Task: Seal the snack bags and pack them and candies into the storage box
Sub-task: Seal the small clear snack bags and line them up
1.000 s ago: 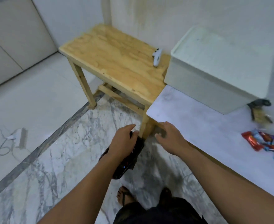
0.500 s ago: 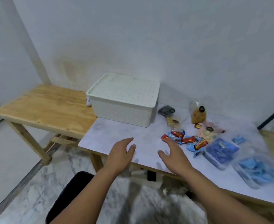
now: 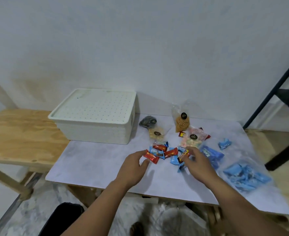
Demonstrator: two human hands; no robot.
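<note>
A white storage box (image 3: 96, 132) with its perforated lid on stands at the back left of the grey tabletop (image 3: 96, 166). Red and blue wrapped candies (image 3: 164, 153) lie in a loose pile mid-table. Behind them sit clear snack bags: an orange-filled one (image 3: 182, 122) upright, a pale one (image 3: 155, 133), a pastel one (image 3: 192, 139) and a dark one (image 3: 147, 121). Two bags of blue candies (image 3: 212, 155) (image 3: 246, 175) lie to the right. My left hand (image 3: 133, 167) hovers open at the pile's near edge. My right hand (image 3: 198, 163) is open, fingertips at a yellow-and-black candy (image 3: 183, 155).
A bare wooden bench (image 3: 19, 133) adjoins the table on the left. A black metal frame (image 3: 283, 106) stands at the right. A single blue candy (image 3: 224, 143) lies apart near the back right. A black stool (image 3: 61, 218) is below the table's front edge, over marble floor.
The view swung from the floor and bench up to the table. My left hand let go of the black stool, and both hands moved forward to the candy pile.
</note>
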